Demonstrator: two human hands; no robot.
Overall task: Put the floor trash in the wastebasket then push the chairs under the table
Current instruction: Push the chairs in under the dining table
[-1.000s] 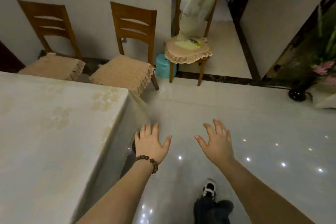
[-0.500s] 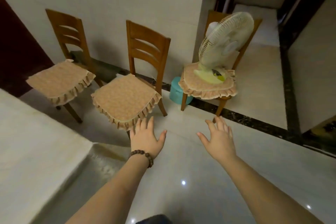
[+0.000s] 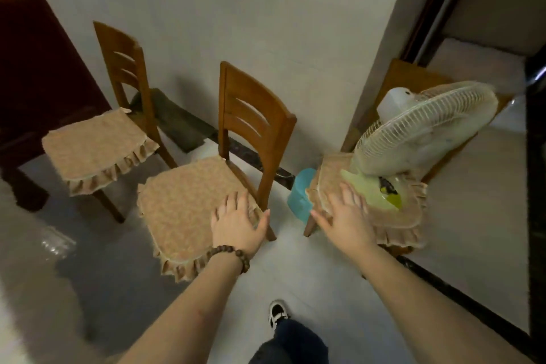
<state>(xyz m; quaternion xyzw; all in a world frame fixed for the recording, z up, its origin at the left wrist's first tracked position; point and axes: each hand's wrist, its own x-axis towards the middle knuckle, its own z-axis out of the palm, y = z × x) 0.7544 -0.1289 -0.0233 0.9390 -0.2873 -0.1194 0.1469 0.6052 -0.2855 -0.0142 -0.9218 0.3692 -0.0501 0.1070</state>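
Three wooden chairs with frilled tan cushions stand along the white wall. The left chair (image 3: 97,145) is farthest away. My left hand (image 3: 237,223), fingers spread and empty, hovers over the right corner of the middle chair (image 3: 189,207). My right hand (image 3: 347,220), also spread and empty, is over the left edge of the right chair (image 3: 393,224), which carries a pale green desk fan (image 3: 422,133). A teal wastebasket (image 3: 301,195) sits on the floor between the middle and right chairs. A clear plastic container (image 3: 57,242) lies on the floor at left.
The table's cloth-covered edge (image 3: 32,304) fills the lower left corner. A dark red cabinet (image 3: 35,74) stands at far left. A doorway with a dark threshold strip (image 3: 461,298) opens on the right. My shoe (image 3: 277,312) is on the white tiled floor.
I have stepped closer to the chairs; they now fill the view. Both hands have reached forward, from over the floor to over the middle and right chair cushions.
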